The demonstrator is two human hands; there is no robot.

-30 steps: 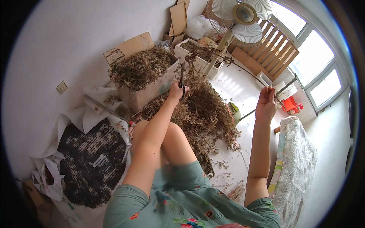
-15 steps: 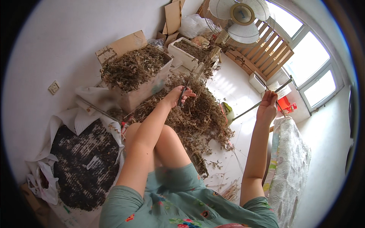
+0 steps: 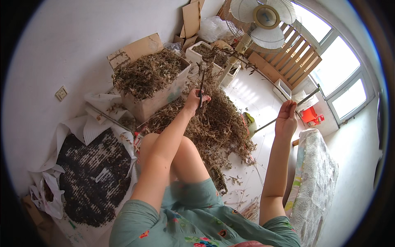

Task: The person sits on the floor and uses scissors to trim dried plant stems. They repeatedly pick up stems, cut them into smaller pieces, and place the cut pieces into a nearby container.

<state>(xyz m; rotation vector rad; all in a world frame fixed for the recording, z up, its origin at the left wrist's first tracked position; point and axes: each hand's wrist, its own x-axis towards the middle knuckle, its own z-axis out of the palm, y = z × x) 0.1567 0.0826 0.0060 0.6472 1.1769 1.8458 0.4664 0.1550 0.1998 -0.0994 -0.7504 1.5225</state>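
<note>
My left hand (image 3: 196, 101) is closed on a pair of dark-handled scissors (image 3: 200, 92), their blades pointing up and away from me. Past their tips hang dry leaves of a long dried plant stalk (image 3: 247, 62). This stalk stretches across to my right hand (image 3: 286, 119), raised on the right with its fingertips pinched together around the thin end. Under the scissors a large heap of dried brown plants (image 3: 218, 127) covers the floor in front of my knees.
A white foam box (image 3: 152, 101) heaped with dried plants stands at the left, another foam box (image 3: 192, 55) behind it. Dark crumbs lie on a sheet (image 3: 92, 177). A standing fan (image 3: 266, 17), a wooden slatted frame (image 3: 288, 57), a pole (image 3: 267, 124) and an upright padded board (image 3: 314, 173) are around.
The scissors have turned more upright, and my left hand has shifted slightly right. The leafy stalk now spans higher between the scissors and my right hand, which is slightly lower.
</note>
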